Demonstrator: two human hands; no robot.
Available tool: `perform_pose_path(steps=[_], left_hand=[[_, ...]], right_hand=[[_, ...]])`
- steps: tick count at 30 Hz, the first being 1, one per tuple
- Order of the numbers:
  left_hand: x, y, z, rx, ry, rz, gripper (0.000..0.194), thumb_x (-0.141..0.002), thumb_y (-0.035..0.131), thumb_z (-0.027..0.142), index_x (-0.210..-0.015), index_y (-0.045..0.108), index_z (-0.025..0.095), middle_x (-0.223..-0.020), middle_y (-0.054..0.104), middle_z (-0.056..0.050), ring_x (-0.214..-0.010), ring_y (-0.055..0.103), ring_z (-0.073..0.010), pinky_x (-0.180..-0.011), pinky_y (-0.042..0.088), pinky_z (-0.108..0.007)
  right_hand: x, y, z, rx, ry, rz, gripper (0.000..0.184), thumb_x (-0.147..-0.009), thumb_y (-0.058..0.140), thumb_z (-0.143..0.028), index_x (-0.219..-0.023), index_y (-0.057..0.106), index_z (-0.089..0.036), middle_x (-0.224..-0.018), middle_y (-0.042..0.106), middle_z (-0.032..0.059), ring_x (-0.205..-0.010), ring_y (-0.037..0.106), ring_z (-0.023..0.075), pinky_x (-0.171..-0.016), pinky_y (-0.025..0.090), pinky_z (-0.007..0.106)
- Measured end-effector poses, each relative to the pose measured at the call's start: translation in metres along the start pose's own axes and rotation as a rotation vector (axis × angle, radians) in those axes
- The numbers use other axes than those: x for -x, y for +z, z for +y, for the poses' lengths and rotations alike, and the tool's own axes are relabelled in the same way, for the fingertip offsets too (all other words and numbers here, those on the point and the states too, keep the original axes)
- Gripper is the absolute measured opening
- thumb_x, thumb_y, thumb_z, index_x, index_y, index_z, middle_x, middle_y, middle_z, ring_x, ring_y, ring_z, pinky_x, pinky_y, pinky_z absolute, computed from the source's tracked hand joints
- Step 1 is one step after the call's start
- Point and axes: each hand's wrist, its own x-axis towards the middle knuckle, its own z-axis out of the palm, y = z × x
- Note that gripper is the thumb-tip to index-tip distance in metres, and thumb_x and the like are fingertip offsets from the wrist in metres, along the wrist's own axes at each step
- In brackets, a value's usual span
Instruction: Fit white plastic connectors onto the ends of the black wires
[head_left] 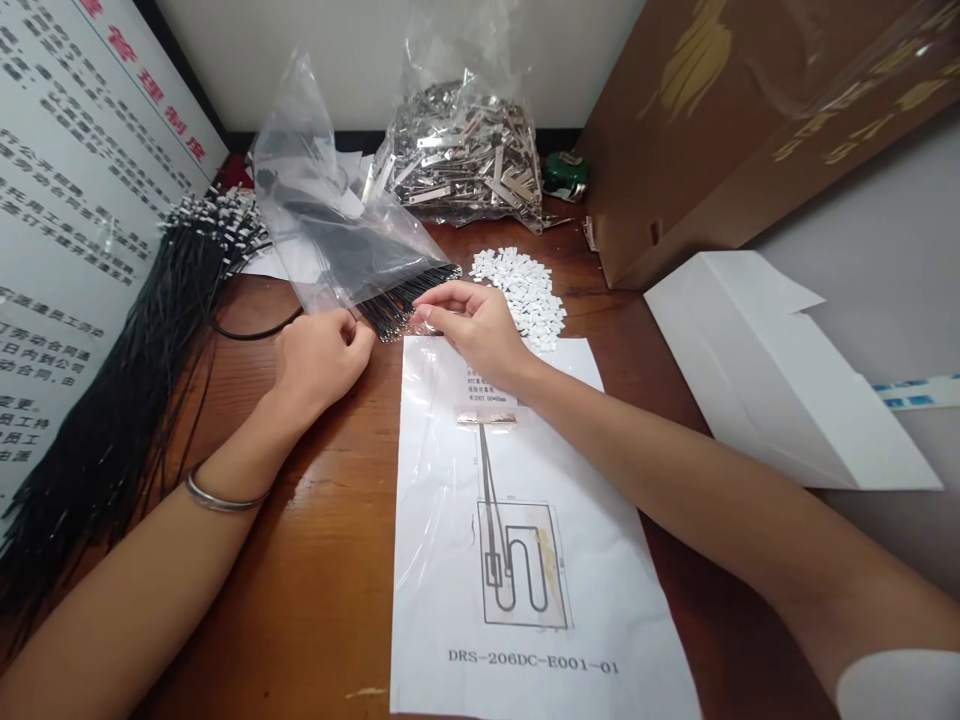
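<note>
Printed sheet (439, 600) nearest; black wires (391, 313) lie between curled left hand (322, 355) and right hand (484, 328), grips unclear

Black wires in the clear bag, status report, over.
Left hand curled at bag's edge, grip hidden. Right hand near wire ends, pinch unclear. Black wires bagged, ends protruding. White pieces heaped behind right hand.

left hand (322, 355) curled; right hand (478, 325) pinched
</note>
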Motion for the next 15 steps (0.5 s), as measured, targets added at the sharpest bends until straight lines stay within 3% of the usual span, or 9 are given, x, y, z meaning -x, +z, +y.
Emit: perform_pose_path(steps=[4,7,11,15], left_hand=[[-0.0009,0.0056,-0.0034,0.343,0.021,0.146,0.026,-0.081,0.052,0.032,-0.061,0.062,0.019,-0.059,0.067,-0.003,-0.057,0.060,-0.0165,-0.061,0.044,-0.027],[-0.0008,0.0083,-0.0053,0.575,0.016,0.204,0.020,-0.080,0.056,0.028,-0.063,0.061,0.019,-0.056,0.064,0.000,-0.053,0.057,-0.0132,-0.059,0.044,-0.025],[-0.0006,0.0104,-0.0049,0.837,-0.031,0.174,0.013,-0.082,0.058,0.026,-0.073,0.064,0.019,-0.061,0.068,0.000,-0.053,0.060,-0.0116,-0.055,0.047,-0.023],[-0.0006,0.0107,-0.0031,0.940,-0.038,0.127,0.013,-0.084,0.057,0.021,-0.072,0.061,0.018,-0.068,0.072,-0.002,-0.051,0.060,-0.0097,-0.049,0.045,-0.020]], right_hand=[[0.0007,0.0008,0.0002,-0.012,0.010,-0.019,0.011,-0.077,0.071,-0.029,-0.083,0.067,-0.020,-0.079,0.073,0.0045,-0.068,0.062,0.0128,-0.055,0.044,0.028],[0.0008,0.0008,0.0012,-0.015,0.001,-0.026,0.010,-0.079,0.070,-0.027,-0.083,0.066,-0.020,-0.078,0.073,0.0040,-0.072,0.065,0.0136,-0.059,0.047,0.028],[-0.0001,0.0002,0.0036,-0.038,-0.035,-0.043,0.011,-0.079,0.072,-0.028,-0.085,0.067,-0.020,-0.080,0.073,0.0033,-0.078,0.067,0.0143,-0.067,0.051,0.029],[0.0002,-0.0002,0.0033,0.019,-0.019,-0.059,0.014,-0.082,0.068,-0.030,-0.092,0.071,-0.021,-0.084,0.073,0.0034,-0.075,0.064,0.0133,-0.059,0.047,0.027]])
